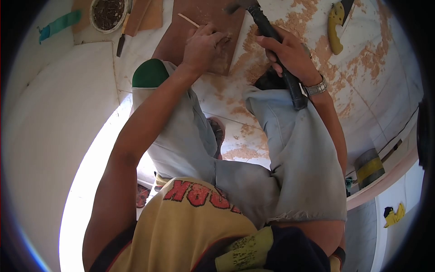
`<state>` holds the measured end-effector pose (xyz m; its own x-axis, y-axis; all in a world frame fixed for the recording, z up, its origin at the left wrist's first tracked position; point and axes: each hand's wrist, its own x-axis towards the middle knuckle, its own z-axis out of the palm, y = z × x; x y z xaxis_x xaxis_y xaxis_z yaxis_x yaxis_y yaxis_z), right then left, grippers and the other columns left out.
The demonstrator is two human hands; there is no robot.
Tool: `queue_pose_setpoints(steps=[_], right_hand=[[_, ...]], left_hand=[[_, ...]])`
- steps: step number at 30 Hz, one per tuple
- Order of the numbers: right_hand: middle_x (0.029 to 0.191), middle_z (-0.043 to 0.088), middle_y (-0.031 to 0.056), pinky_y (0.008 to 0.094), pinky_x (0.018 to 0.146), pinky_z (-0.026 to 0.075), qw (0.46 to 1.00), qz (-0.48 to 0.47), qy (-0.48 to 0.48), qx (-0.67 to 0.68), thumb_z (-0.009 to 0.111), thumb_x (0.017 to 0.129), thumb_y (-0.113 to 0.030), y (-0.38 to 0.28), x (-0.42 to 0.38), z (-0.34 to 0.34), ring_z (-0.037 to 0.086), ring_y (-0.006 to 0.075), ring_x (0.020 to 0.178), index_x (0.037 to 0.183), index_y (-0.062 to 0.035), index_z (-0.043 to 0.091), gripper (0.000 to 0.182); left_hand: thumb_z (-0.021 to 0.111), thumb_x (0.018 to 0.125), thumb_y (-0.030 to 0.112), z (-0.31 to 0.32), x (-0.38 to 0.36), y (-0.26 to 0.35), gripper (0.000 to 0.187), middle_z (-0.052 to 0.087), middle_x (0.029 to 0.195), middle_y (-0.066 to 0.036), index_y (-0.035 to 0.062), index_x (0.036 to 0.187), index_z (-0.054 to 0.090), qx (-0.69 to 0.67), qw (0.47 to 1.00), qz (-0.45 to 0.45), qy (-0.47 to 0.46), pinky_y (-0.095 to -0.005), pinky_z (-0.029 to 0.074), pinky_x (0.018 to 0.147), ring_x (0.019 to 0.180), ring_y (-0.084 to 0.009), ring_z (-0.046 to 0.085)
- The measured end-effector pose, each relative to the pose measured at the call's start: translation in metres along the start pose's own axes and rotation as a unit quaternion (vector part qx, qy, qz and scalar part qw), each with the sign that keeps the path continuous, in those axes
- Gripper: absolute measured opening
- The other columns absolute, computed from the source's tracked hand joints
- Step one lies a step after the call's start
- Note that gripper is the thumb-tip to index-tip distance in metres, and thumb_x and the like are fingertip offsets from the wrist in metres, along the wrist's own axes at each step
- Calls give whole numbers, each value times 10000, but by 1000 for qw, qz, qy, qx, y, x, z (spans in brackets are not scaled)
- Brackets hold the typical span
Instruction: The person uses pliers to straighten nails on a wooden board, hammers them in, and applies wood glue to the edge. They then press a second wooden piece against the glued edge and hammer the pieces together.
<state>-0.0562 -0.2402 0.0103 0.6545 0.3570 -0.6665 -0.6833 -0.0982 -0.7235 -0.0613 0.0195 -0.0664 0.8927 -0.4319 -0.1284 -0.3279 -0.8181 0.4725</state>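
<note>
My left hand (204,51) is closed over a reddish-brown board (192,14) on the floor. A thin pale wooden stick (187,20) sticks out from its fingers toward the upper left; the rest of it is hidden by the hand. With its fingers wrapped round the black handle, my right hand (290,52) holds a hammer (267,28) above the floor beside the board. The hammer's head is at the top edge of the view, blurred and partly cut off. The butt of the handle reaches down over my right knee.
Wood shavings litter the tiles (362,97). A yellow-handled saw (335,27) lies at upper right. At upper left are a round tub of dark bits (108,13), a narrow tool with a dark blade (121,44) and green tape (63,23). A banded cylinder (369,167) stands right.
</note>
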Motion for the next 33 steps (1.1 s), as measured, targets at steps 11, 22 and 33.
queue_pose_setpoints(steps=[11,22,33], right_hand=[[641,547,-22,229,410,398,997,-65,51,-10,662,994,-191,-86,-2,18,493,53,456,1098,-7,592,224],[598,494,-34,239,409,375,994,-73,61,-58,641,1002,-302,-19,10,-2,444,56,396,1083,-36,610,280],[591,486,-39,240,401,393,999,-38,-3,-37,630,1004,-274,-20,24,12,469,65,406,1077,-35,593,253]], left_hand=[[743,874,236,-2,10,-3,235,717,1003,-63,119,1078,756,-79,995,-60,-16,-423,508,888,999,-264,681],[737,967,236,-77,57,-83,368,763,1069,-65,25,1268,715,-372,907,-194,14,-275,544,890,997,-139,708],[739,955,283,-75,92,-112,298,767,968,-63,64,1153,771,-210,944,-172,-186,-302,522,781,892,-129,703]])
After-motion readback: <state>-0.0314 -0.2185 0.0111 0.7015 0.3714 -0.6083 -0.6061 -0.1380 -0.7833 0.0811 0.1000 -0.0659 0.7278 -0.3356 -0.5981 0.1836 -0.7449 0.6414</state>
